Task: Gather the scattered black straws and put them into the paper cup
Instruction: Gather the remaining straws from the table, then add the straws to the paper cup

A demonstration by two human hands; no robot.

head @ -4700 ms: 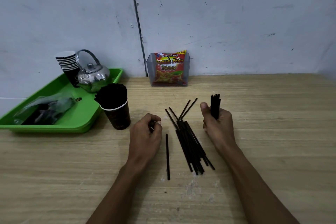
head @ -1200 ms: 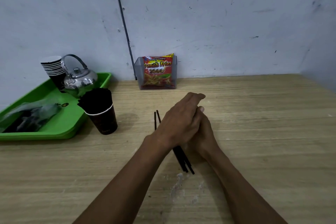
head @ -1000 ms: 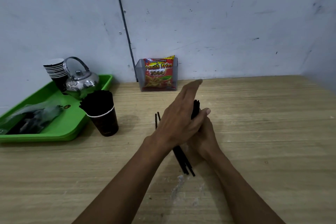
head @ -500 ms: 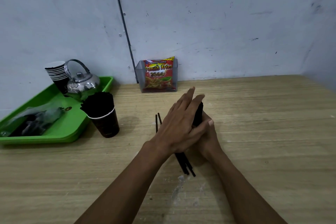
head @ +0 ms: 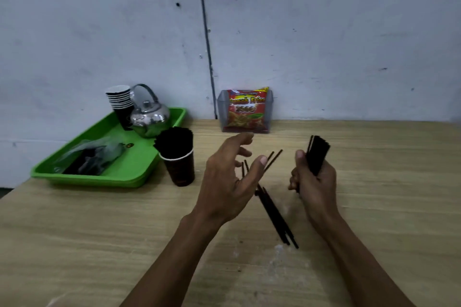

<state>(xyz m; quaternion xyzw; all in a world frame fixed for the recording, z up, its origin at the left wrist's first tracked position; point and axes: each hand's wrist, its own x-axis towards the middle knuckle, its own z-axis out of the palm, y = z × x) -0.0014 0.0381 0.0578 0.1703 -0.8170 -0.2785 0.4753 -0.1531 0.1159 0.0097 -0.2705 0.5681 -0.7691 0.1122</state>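
My right hand point(head: 312, 180) grips an upright bundle of black straws point(head: 317, 154) above the wooden table. My left hand point(head: 230, 179) hovers open to its left, fingers spread, holding nothing. Several loose black straws point(head: 275, 217) lie on the table between and below the hands, partly hidden by my left hand. A dark paper cup point(head: 180, 168) packed with black straws stands to the left of my left hand, next to the tray.
A green tray point(head: 139, 172) at the left holds a stack of paper cups point(head: 120, 101), a metal kettle point(head: 149, 117) and a plastic bag point(head: 92, 157). A clear holder with a snack packet point(head: 245, 111) stands against the wall.
My left hand has come off the bundle and moved left, now open. My right hand keeps the bundle and has shifted right. The view has swung slightly.
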